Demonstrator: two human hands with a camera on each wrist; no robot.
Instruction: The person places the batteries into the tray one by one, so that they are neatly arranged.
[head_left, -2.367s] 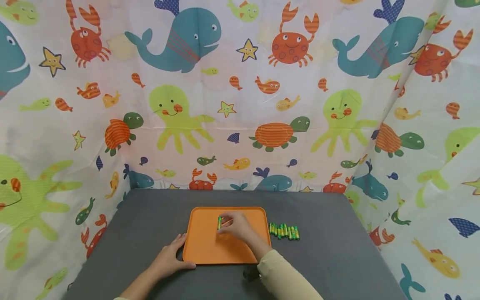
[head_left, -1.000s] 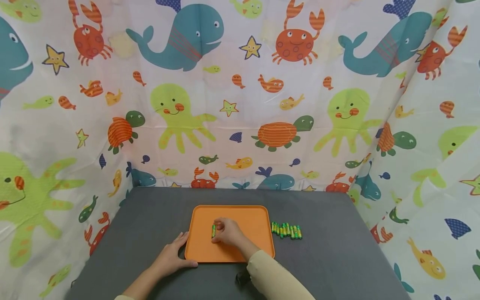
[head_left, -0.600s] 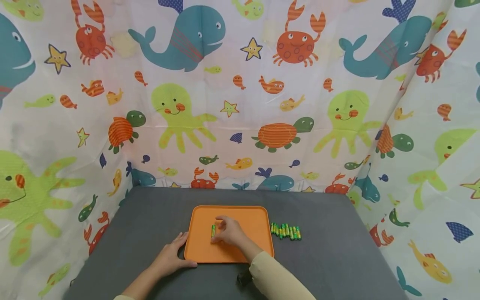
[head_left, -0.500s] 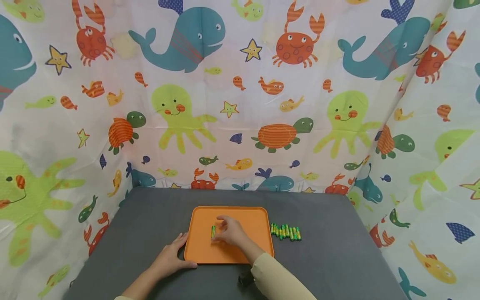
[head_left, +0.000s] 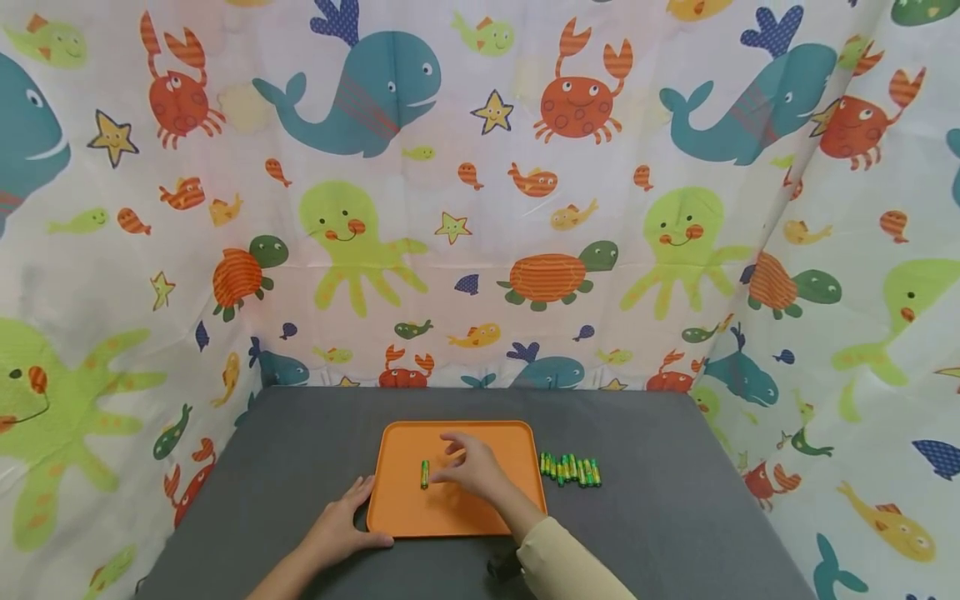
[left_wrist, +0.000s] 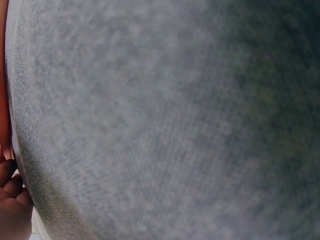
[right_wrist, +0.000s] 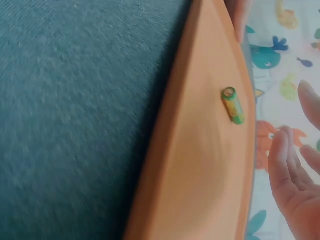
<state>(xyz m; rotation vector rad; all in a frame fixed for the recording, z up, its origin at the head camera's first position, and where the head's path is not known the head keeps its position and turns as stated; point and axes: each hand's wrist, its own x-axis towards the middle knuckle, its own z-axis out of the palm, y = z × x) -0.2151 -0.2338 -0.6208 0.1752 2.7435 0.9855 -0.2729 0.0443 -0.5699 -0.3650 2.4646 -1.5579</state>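
Observation:
A single green-and-yellow battery lies on the orange tray, left of the tray's middle. My right hand hovers just to its right, thumb and fingers spread apart, holding nothing. The right wrist view shows the same battery lying apart from the fingers of the right hand. My left hand rests at the tray's front left corner, fingers along the left side and thumb at the front edge. Only part of the left hand shows in the left wrist view.
Several more batteries lie side by side in an uneven row on the grey table, just right of the tray. A curtain printed with sea animals encloses the back and sides. Something dark sits under the right wrist.
My right hand carried the battery leftward over the tray, laid it down and let go. It has since drawn slightly to the right. My left hand stays at the tray's corner.

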